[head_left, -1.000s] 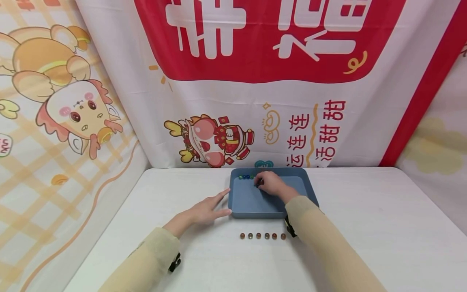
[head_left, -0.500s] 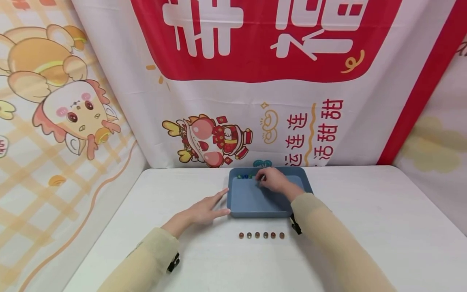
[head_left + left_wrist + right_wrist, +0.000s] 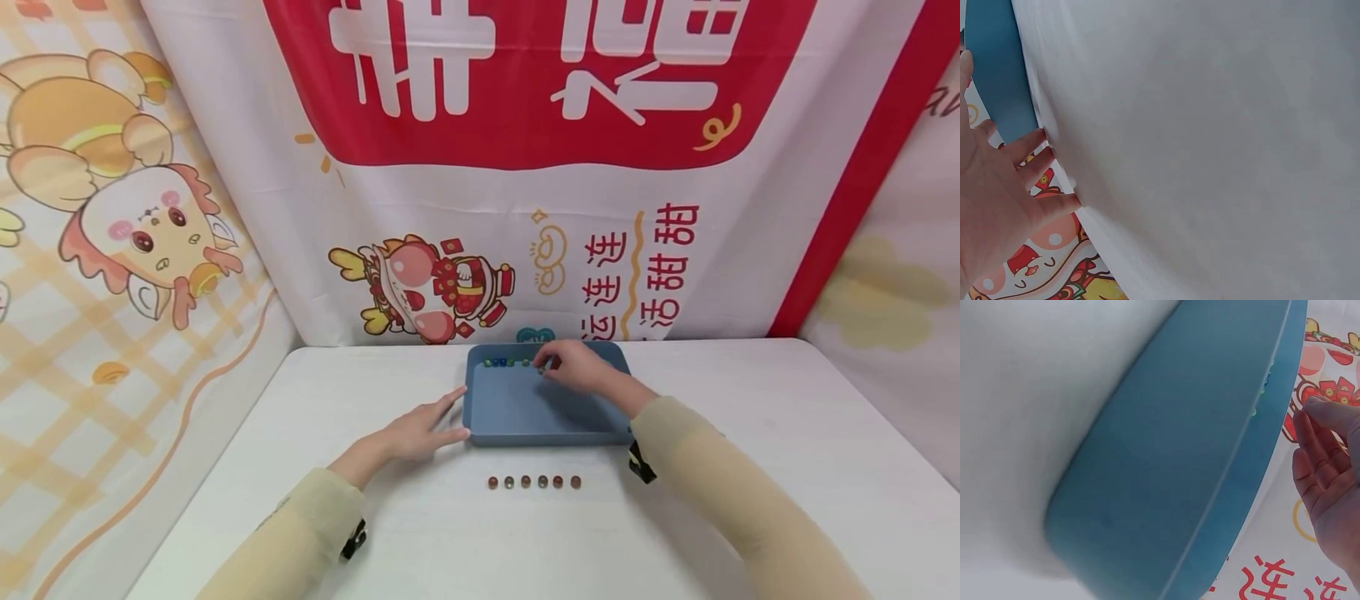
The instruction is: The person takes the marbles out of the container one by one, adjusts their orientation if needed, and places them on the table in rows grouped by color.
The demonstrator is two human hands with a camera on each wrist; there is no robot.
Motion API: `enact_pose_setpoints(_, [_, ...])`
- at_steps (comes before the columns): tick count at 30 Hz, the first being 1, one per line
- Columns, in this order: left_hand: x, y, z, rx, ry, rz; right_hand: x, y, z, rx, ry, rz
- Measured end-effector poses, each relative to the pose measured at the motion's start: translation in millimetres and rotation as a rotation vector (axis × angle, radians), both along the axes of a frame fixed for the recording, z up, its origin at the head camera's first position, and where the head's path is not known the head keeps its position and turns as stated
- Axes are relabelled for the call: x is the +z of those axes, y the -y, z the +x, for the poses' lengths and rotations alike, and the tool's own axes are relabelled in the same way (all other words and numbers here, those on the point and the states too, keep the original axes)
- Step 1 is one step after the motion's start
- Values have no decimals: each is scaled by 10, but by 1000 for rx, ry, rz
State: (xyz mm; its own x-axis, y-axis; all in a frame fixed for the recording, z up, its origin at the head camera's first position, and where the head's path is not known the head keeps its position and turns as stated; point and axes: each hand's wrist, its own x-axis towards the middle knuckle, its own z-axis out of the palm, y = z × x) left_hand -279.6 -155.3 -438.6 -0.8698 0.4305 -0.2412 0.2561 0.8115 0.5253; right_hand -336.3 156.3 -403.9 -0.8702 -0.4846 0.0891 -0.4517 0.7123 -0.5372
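A shallow blue-grey tray [image 3: 517,408] stands at the back of the white table. Along its far side lie several green and blue glass marbles [image 3: 503,362], with another green marble [image 3: 526,362] a small gap to their right. Over the far part of the tray, my right hand [image 3: 573,367] pinches a small marble [image 3: 542,369] between thumb and fingertips; in the right wrist view, its thumb and index finger [image 3: 1319,415] meet. My left hand [image 3: 416,432] lies with fingers spread, its fingertips right at the tray's left wall.
In front of the tray, a row of several brownish and clear marbles [image 3: 526,482] lies on the white table [image 3: 390,533]. A printed cloth [image 3: 420,200] hangs directly behind the table, and a patterned panel [image 3: 112,333] stands along the left.
My right hand has shifted right along the tray's far side, and a green marble now shows to the left of its fingertips. The left hand stays at the tray's wall.
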Motion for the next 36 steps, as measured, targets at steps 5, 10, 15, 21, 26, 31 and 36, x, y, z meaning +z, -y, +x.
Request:
enact_pose_setpoints(5, [-7,-4,1,4,-2,4,4,-124,94,73,-43,-35])
enact_pose_setpoints(10, [-3,-3,2,1,-13,-2,35,-242,215,116,-46,-71])
enact_pose_setpoints(15, [1,-3,-2,2,-10,-6,72,-372,381,134,-68,-105])
enact_pose_setpoints(21, [-9,0,-1,6,-8,-7,83,-552,573,122,-55,-133])
enact_pose_setpoints(26, [-14,6,3,7,-3,-1,83,-695,743,103,-27,-164])
enact_pose_setpoints(31, [-12,4,6,3,-8,1,57,-798,962,92,7,-178])
enact_pose_setpoints(36, [-15,0,-2,4,-10,-2,-27,-844,1168,136,19,-208])
